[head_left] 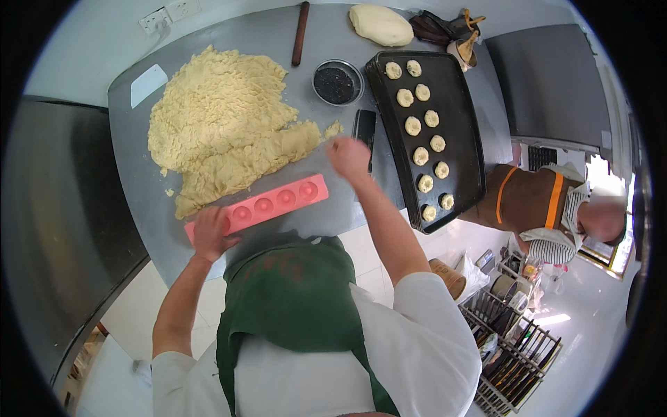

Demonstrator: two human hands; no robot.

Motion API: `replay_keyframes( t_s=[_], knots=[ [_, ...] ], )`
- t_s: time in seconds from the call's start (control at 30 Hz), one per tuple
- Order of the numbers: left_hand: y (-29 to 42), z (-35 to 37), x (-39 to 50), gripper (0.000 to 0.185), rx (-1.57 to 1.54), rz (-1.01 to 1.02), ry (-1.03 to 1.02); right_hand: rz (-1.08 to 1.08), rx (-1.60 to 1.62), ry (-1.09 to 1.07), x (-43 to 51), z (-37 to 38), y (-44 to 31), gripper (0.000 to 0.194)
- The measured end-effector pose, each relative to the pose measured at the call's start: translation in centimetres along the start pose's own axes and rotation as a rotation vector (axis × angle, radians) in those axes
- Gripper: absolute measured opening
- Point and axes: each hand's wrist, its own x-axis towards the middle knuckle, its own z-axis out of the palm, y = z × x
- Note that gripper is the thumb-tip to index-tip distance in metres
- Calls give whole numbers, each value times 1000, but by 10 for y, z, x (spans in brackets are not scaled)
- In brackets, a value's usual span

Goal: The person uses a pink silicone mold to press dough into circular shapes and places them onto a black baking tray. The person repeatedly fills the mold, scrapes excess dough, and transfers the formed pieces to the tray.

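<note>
My left hand rests over the left end of a pink mold with several round cavities, fingers on its top. My right hand, fingers curled, is just right of a small crumb of dough; whether it holds anything cannot be seen. A large mass of yellow crumbly dough lies beyond the mold. Black seeds or similar grains fill part of a round bowl. To the right, a black baking tray carries two rows of small round dough pieces. A dark phone lies beside my right hand.
A white scraper lies at the far left, and a wooden rolling pin near the back. Smooth pale dough sits by dark bags and a cup. Another person stands beyond the tray. A rack holds trays at lower right.
</note>
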Motion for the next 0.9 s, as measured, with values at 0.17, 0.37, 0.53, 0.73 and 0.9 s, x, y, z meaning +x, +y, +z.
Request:
replay_keyframes(
  t_s=[0.17, 0.37, 0.53, 0.73, 0.9],
  knots=[
    [34, 54, 60, 76, -200, 169, 157, -61, 58, 307, 127, -21, 12, 20],
    [41, 65, 90, 75, -145, 104, 217, -7, -196, 78, 177, -17, 15, 19],
    [41, 63, 92, 72, -143, 104, 242, -8, -304, 9, 181, -16, 13, 21],
    [40, 67, 86, 70, -136, 96, 186, 47, -214, 105, 169, -26, 1, 22],
    [41, 66, 88, 75, -206, 77, 218, 25, 194, 228, 78, -21, -9, 21]
  ],
)
